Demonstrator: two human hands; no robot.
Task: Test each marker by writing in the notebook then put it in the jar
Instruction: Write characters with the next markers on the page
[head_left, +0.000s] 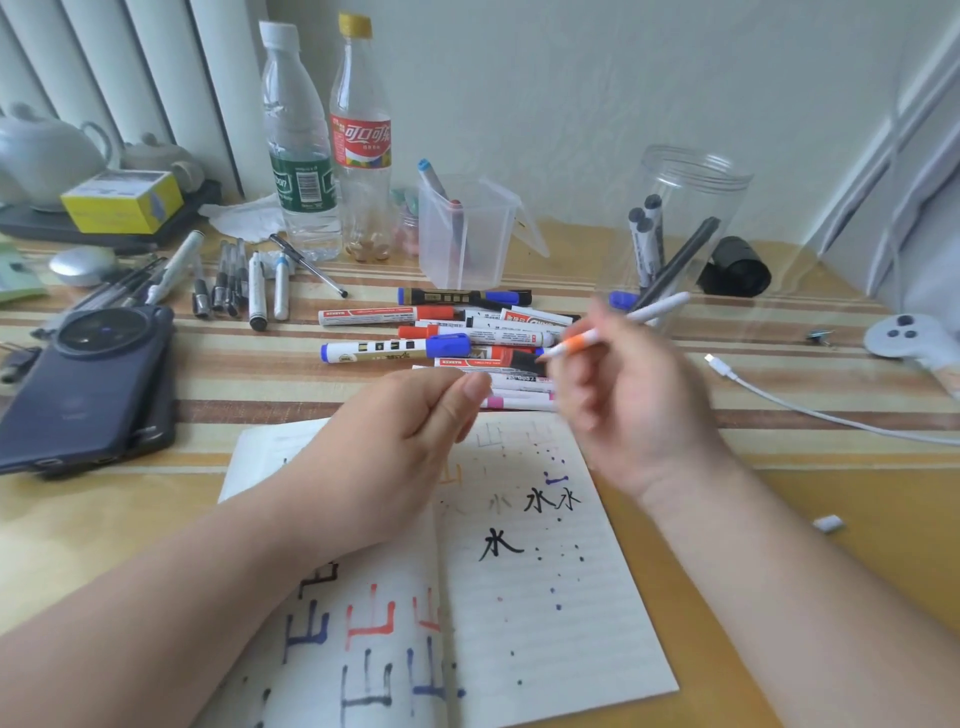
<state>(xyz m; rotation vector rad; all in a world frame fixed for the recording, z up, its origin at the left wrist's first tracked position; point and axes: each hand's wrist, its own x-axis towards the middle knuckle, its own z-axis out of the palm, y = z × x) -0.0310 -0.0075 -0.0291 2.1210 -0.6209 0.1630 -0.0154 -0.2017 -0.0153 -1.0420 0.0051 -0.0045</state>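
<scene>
My right hand (631, 410) holds a thin white marker with an orange band (618, 327) above the far edge of the open notebook (545, 597); the marker points up and right toward the clear round jar (691, 228), which holds a few dark-capped markers. My left hand (415, 415) hovers over the notebook's top left with thumb and fingers pinched together; whether it holds a cap is hidden. The pages carry black, red, blue and orange test characters and ink dots. A pile of markers (457, 338) lies just beyond the notebook.
A square clear plastic container (467, 234) with two pens stands behind the pile. Two plastic bottles (332, 150), loose pens (234, 280), a dark phone (88, 384), a white cable (810, 410), a white controller (909, 338) and a black cylinder (735, 267) surround the work area.
</scene>
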